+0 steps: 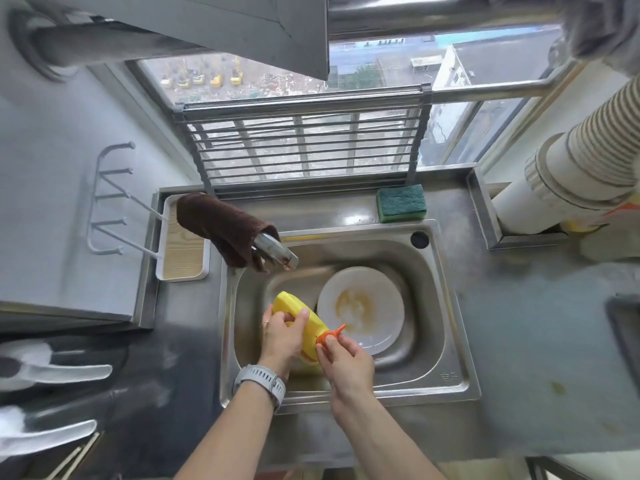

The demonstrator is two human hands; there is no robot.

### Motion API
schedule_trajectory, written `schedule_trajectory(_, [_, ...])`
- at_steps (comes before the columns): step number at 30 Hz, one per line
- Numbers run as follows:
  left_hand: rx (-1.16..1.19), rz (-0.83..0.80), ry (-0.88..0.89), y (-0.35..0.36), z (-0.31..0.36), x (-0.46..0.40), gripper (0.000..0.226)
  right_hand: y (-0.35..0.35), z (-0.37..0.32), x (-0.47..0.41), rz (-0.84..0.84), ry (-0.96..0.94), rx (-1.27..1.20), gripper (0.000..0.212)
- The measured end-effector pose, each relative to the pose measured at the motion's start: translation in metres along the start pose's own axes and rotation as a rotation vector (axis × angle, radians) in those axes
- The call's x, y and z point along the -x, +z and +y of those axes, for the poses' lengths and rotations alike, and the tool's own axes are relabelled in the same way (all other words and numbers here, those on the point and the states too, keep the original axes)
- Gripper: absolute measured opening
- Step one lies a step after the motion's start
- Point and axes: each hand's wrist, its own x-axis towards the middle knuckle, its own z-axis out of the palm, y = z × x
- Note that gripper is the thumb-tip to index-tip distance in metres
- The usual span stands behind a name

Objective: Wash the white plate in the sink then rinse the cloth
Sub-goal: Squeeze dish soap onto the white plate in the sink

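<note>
A white plate (363,303) smeared with brown residue lies in the steel sink (436,306). Over the sink's left half, my left hand (282,334) grips a yellow detergent bottle (304,320) around its body. My right hand (341,362) pinches the bottle's orange cap (329,337), whose flip lid stands open beside the plate's rim. A brown cloth (225,226) hangs draped over the chrome faucet (275,252) at the sink's back left.
A green-and-yellow sponge (401,203) sits on the ledge behind the sink. A white tray with a wooden insert (183,251) stands left of the faucet. A metal drying rack (301,150) leans at the window. A dark counter (540,341) stretches to the right.
</note>
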Motion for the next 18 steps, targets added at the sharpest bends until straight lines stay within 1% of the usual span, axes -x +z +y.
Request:
schedule_trajectory(3, [-0.076, 0.015, 0.041, 0.005, 0.027, 0.023, 0.044, -0.002, -0.002, -0.005, 0.001, -0.032, 0.026, 0.013])
schedule_trajectory(5, [-0.123, 0.017, 0.062, 0.006, 0.029, 0.02, 0.035, -0.003, -0.002, -0.009, 0.006, -0.052, 0.048, 0.015])
schedule_trajectory(9, [-0.104, 0.013, 0.044, 0.007, 0.029, 0.015, 0.038, -0.002, -0.001, -0.013, 0.013, -0.088, 0.095, 0.012])
schedule_trajectory(14, [-0.067, 0.017, 0.049, 0.01, 0.03, 0.018, 0.031, -0.006, 0.0, -0.012, 0.018, -0.135, 0.126, 0.008])
schedule_trajectory(18, [-0.038, 0.018, 0.036, 0.01, 0.032, 0.021, 0.029, -0.008, 0.001, -0.013, 0.03, -0.137, 0.162, 0.011])
